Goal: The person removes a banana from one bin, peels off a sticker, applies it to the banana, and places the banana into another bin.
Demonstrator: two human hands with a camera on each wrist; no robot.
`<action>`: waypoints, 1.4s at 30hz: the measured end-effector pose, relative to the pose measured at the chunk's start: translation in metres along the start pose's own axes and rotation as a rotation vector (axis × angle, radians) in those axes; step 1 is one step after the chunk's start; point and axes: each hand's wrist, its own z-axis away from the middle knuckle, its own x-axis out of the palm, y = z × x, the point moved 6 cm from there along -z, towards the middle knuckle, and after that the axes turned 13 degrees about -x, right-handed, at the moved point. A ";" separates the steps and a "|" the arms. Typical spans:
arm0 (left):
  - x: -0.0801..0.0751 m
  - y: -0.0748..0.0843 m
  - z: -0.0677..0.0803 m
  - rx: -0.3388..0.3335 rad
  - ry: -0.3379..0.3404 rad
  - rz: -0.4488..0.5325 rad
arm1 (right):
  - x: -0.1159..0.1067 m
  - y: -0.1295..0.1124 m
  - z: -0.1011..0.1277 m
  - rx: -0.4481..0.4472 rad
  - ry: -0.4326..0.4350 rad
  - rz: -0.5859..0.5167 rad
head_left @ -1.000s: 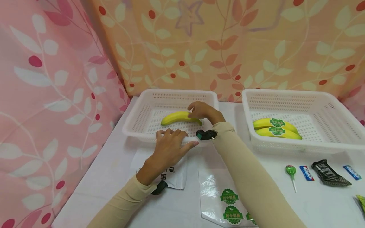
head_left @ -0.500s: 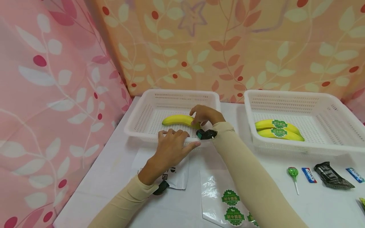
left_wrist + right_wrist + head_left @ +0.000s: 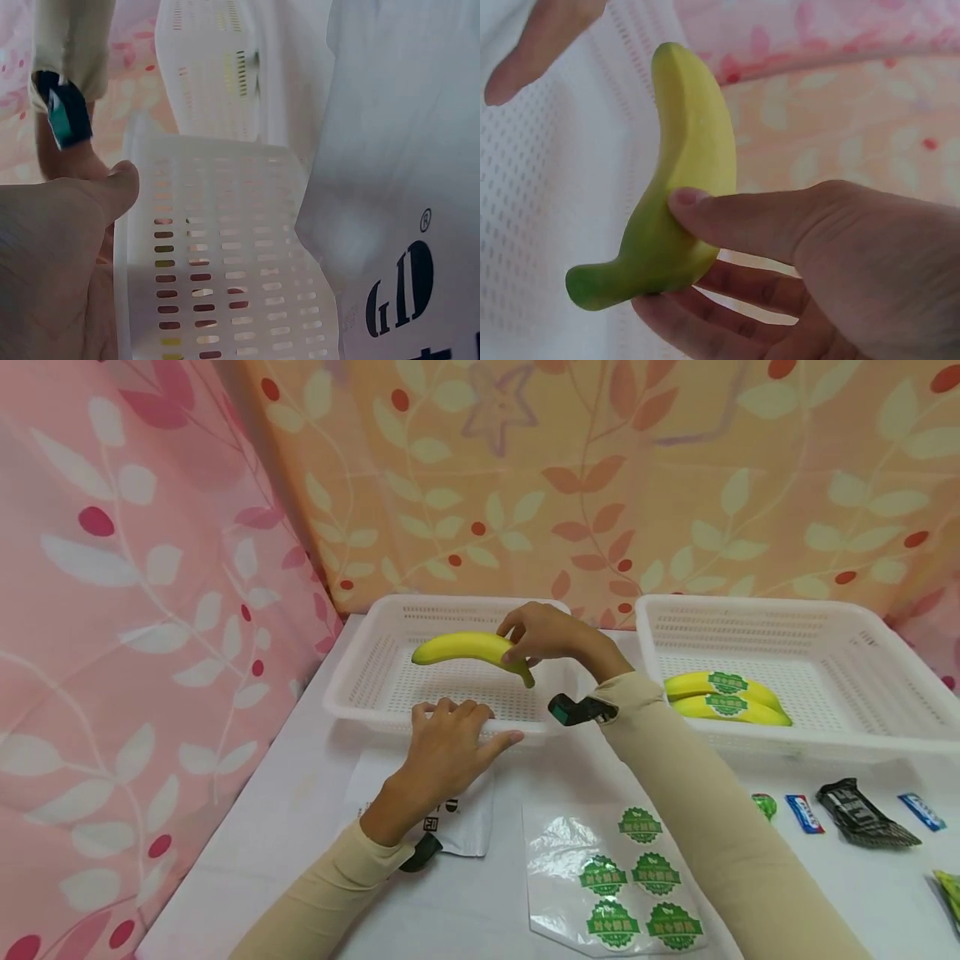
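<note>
Nearest the camera, a clear sticker sheet (image 3: 615,881) with round green labels lies flat on the white table (image 3: 300,827), just right of a white printed bag (image 3: 457,814) that sits partly under the left forearm. The left hand (image 3: 446,752) rests palm down with fingers straight and slightly spread; its fingertips lie on the near rim of the left basket (image 3: 360,668), and the thumb points right along that rim. In the left wrist view the thumb lies against the perforated basket wall (image 3: 225,270), and the hand grips nothing. Above the left basket, the right hand (image 3: 551,635) holds a banana (image 3: 468,650) clear of the basket floor. The thumb and curled fingers pinch the fruit near its green stem end, which points down and to the right; the blunt tip points left. The right wrist view confirms the grip: the thumb (image 3: 742,221) presses across the upper side of the banana (image 3: 682,187) and the fingers wrap beneath it. A small dark wrist device (image 3: 573,710) sits at the right cuff. To the right, on the table, lie a green lollipop (image 3: 765,806), partly hidden by the right sleeve, and several wrapped candies (image 3: 862,814). Farther back, the right basket (image 3: 862,643) holds two bananas with green labels (image 3: 723,697), lying side by side. A patterned leaf-print curtain (image 3: 600,485) closes the rear.
</note>
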 end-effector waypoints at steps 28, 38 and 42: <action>0.001 -0.001 -0.002 -0.003 0.016 0.017 | -0.021 0.014 0.214 -0.044 0.189 0.129; 0.001 -0.001 -0.002 -0.010 0.006 0.017 | 0.024 0.039 0.236 -0.063 0.084 0.057; 0.001 0.000 -0.002 -0.007 0.005 0.018 | 0.036 0.052 0.233 -0.040 0.079 0.043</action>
